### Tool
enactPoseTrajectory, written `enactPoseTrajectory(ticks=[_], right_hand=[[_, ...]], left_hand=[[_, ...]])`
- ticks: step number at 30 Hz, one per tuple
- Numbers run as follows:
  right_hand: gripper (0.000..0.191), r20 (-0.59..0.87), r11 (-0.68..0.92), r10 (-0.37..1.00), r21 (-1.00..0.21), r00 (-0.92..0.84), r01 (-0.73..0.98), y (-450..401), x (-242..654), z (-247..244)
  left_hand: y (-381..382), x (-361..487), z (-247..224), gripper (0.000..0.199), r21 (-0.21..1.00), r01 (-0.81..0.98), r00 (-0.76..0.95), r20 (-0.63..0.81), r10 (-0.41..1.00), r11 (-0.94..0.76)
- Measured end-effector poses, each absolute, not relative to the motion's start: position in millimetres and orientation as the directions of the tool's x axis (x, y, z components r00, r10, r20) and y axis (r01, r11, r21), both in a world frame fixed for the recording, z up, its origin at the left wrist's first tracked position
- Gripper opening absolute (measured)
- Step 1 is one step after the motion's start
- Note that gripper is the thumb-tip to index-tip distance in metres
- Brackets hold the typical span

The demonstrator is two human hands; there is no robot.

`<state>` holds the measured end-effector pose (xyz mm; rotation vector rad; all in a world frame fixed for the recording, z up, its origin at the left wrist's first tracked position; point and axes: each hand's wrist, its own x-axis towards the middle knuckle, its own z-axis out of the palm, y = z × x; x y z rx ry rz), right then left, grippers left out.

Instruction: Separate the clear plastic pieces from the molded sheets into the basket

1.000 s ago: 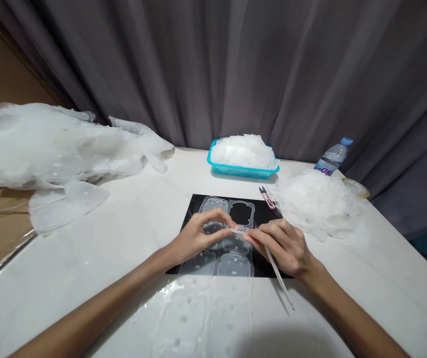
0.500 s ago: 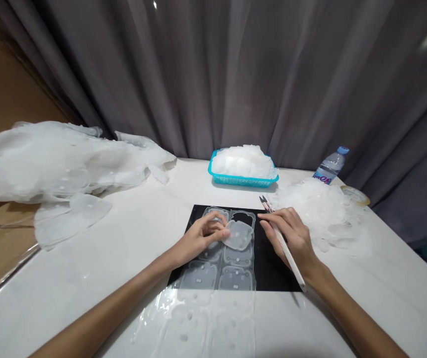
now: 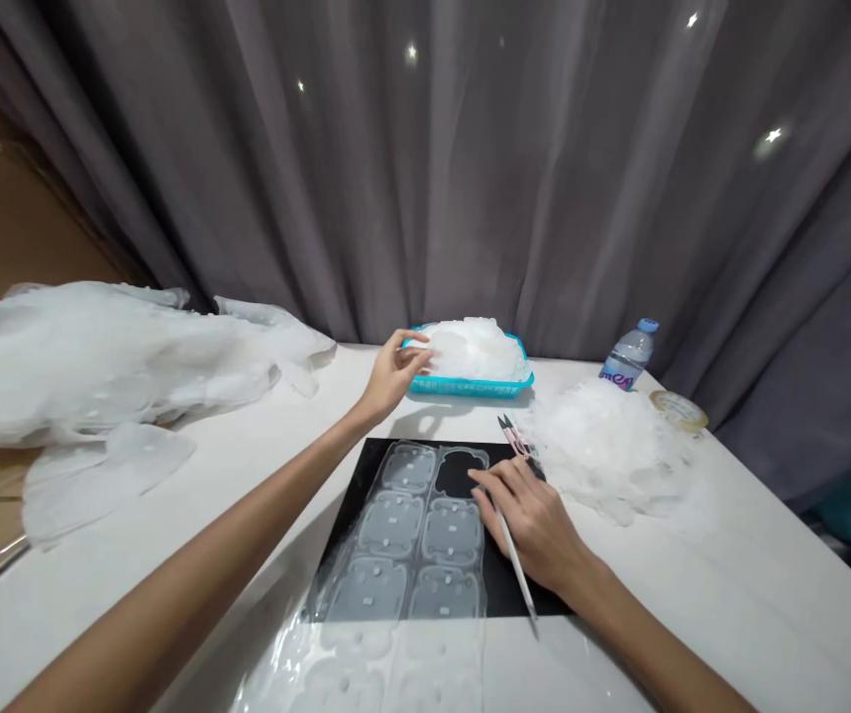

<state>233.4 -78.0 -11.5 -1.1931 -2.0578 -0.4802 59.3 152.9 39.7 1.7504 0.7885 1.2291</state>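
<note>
My left hand [image 3: 397, 371] reaches to the left side of the blue basket [image 3: 470, 388], its thumb and fingers apart; the translucent piece near its fingertips blends with the white heap [image 3: 478, 347] in the basket. My right hand [image 3: 533, 520] is closed round a thin white pen-like tool [image 3: 518, 569] whose tip is by the clear sheet. That sheet [image 3: 423, 530] of moulded rounded shapes lies over a black mat [image 3: 503, 584] and runs off its front edge. One cut-out opening [image 3: 459, 475] shows at the sheet's top right.
A large white translucent pile [image 3: 113, 356] lies on the left. To the right are a loose pile of clear scraps [image 3: 610, 451], small snips [image 3: 514, 436], a water bottle [image 3: 629, 355] and a tape roll [image 3: 679, 409]. A grey curtain hangs behind.
My left hand has moved from the sheet up to the basket, and the rounded piece has left the sheet. The right hand, still holding the tool, has shifted towards the cut-out opening. The view has tilted.
</note>
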Motion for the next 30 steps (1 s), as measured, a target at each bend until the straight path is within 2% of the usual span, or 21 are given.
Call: enactPoseTrajectory(ticks=[5, 10, 15, 20, 23, 26, 28, 30], right_hand=[[0.019, 0.697, 0.515, 0.625, -0.03, -0.352, 0.856, -73.0, 233.1, -18.2], [0.019, 0.661, 0.523, 0.655, -0.047, -0.366, 0.851, -69.9, 237.6, -23.2], [0.018, 0.639, 0.539, 0.668, -0.063, -0.381, 0.84, -70.5, 237.4, -26.4], [0.02, 0.625, 0.561, 0.672, -0.081, -0.397, 0.824, -68.5, 239.4, -30.7], [0.025, 0.607, 0.596, 0.697, -0.196, -0.381, 0.779, -69.6, 240.6, -33.0], [0.032, 0.547, 0.569, 0.783, -0.436, -0.296, 0.698, -73.8, 239.8, -30.8], [0.027, 0.458, 0.489, 0.859, -0.602, -0.229, 0.631, -76.6, 240.0, -25.8], [0.015, 0.372, 0.409, 0.909, -0.707, -0.19, 0.577, -78.4, 242.3, -18.6]], left_hand=[[201.3, 78.3, 53.2, 0.027, 0.794, 0.23, 0.29, 0.496, 0.819, -0.563], [207.4, 64.6, 45.7, 0.026, 0.669, 0.42, 0.3, 0.536, 0.789, -0.614], [193.1, 55.7, 43.2, 0.026, 0.564, 0.493, 0.383, 0.543, 0.747, -0.662], [159.2, 52.4, 43.1, 0.026, 0.519, 0.499, 0.421, 0.555, 0.718, -0.694], [111.2, 43.0, 32.1, 0.026, 0.512, 0.454, 0.507, 0.525, 0.684, -0.729], [53.5, 26.7, 15.5, 0.029, 0.513, 0.385, 0.672, 0.414, 0.614, -0.767], [22.9, 15.3, 5.2, 0.043, 0.552, 0.358, 0.798, 0.238, 0.553, -0.753], [4.6, 6.1, -2.2, 0.07, 0.586, 0.374, 0.837, 0.121, 0.533, -0.719]])
